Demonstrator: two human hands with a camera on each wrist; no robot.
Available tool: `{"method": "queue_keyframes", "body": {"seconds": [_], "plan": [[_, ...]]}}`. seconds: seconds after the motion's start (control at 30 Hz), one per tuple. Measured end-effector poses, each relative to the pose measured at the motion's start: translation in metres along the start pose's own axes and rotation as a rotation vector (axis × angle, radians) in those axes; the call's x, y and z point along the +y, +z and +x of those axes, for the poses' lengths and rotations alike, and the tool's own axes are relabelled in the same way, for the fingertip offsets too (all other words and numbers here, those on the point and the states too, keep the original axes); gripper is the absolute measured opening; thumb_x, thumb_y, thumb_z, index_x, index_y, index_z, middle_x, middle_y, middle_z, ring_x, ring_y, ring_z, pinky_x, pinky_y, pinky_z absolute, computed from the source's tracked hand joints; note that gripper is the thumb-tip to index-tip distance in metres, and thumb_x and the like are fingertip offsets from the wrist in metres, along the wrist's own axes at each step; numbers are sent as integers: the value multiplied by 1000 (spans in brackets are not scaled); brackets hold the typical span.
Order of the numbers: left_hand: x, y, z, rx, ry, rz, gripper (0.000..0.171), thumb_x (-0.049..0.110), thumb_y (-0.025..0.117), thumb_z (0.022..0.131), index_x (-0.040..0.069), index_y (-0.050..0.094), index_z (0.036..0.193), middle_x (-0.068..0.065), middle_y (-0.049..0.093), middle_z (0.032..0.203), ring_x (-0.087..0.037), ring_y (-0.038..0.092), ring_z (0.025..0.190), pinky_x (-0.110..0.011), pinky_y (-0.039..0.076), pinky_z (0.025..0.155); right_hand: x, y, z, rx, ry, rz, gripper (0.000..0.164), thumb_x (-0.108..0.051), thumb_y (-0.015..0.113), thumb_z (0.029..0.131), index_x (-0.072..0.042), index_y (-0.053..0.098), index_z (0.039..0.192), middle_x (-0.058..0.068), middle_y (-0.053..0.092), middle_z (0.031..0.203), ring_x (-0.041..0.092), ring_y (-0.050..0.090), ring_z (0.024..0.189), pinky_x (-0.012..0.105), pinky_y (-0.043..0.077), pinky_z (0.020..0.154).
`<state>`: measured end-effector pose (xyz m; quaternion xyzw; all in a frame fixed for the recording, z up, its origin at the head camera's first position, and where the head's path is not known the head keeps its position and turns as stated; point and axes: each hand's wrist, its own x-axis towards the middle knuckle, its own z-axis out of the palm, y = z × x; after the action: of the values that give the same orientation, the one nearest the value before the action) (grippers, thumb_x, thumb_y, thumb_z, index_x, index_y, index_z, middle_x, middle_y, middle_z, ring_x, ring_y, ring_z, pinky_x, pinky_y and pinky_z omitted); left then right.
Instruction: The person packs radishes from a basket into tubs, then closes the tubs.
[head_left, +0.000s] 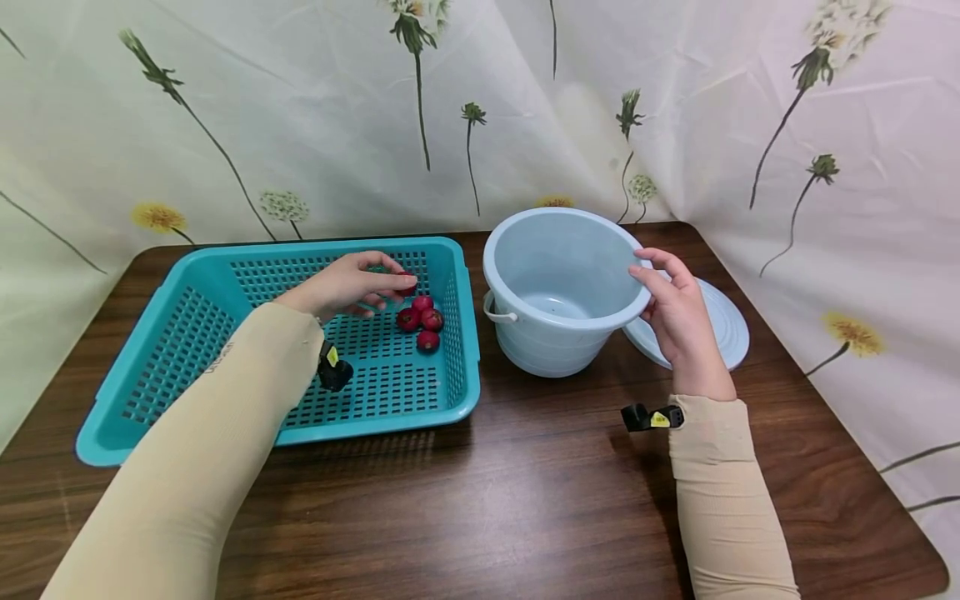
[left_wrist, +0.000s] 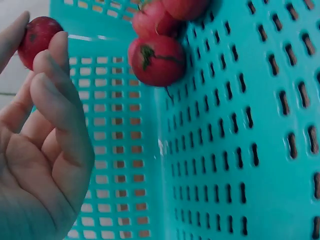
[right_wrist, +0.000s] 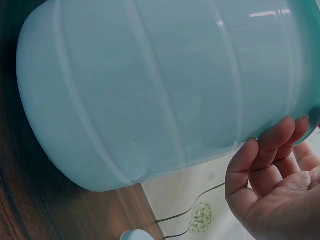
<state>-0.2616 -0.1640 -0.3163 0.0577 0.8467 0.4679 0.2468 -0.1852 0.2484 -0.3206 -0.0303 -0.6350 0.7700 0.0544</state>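
Between the thumb and fingertips of my left hand [head_left: 352, 283] is a small red radish [left_wrist: 40, 42], pinched above the floor of the turquoise basket [head_left: 375, 427]. Several more radishes [head_left: 428, 341] lie in the basket near its right end, just below that hand. In the left wrist view, one radish [left_wrist: 159, 61] shows a cut green stem and a thin root. My right hand [head_left: 681, 321] grips the right rim of a light blue bucket [head_left: 551, 354]. The bucket stands upright, its white handle [head_left: 498, 315] hanging at the left side.
A round light blue lid [head_left: 727, 321] lies on the table behind my right hand, partly hidden by hand and bucket. The brown wooden table [head_left: 480, 517] extends in front of basket and bucket. A flower-printed cloth [head_left: 510, 108] hangs along the back and right.
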Motion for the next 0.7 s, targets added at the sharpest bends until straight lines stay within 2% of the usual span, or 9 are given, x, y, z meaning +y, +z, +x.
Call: {"method": "queue_keyframes", "body": {"seconds": [0.17, 0.4, 0.53, 0.7], "plan": [[11, 9, -5, 33, 51, -32, 57, 54, 68, 88, 18, 51, 128, -12, 69, 121, -20, 62, 84, -32, 52, 71, -1, -1, 0, -7, -2, 13, 17, -17, 65, 96, -19, 60, 113, 3, 55, 105, 8, 64, 71, 19, 53, 64], [23, 22, -6, 64, 117, -81, 50, 51, 69, 89, 18, 53, 124, -4, 72, 106, -19, 60, 79, -34, 52, 72, -1, -3, 0, -12, 2, 4, 16, -18, 64, 97, -20, 60, 112, 3, 54, 105, 7, 63, 68, 18, 51, 63], [29, 30, -9, 73, 160, -125, 43, 46, 68, 92, 18, 53, 121, -5, 74, 108, -19, 59, 75, -35, 52, 71, -2, -4, -1, -8, 2, -8, 18, -19, 65, 97, -20, 60, 113, 6, 54, 107, 8, 63, 69, 18, 51, 63], [38, 41, -12, 90, 200, -186, 38, 41, 68, 93, 20, 54, 120, 1, 75, 101, -17, 58, 72, -34, 50, 68, -3, -5, -1, -12, 7, -5, 19, -19, 65, 96, -20, 60, 114, 5, 57, 103, 8, 64, 69, 19, 52, 63]]}}
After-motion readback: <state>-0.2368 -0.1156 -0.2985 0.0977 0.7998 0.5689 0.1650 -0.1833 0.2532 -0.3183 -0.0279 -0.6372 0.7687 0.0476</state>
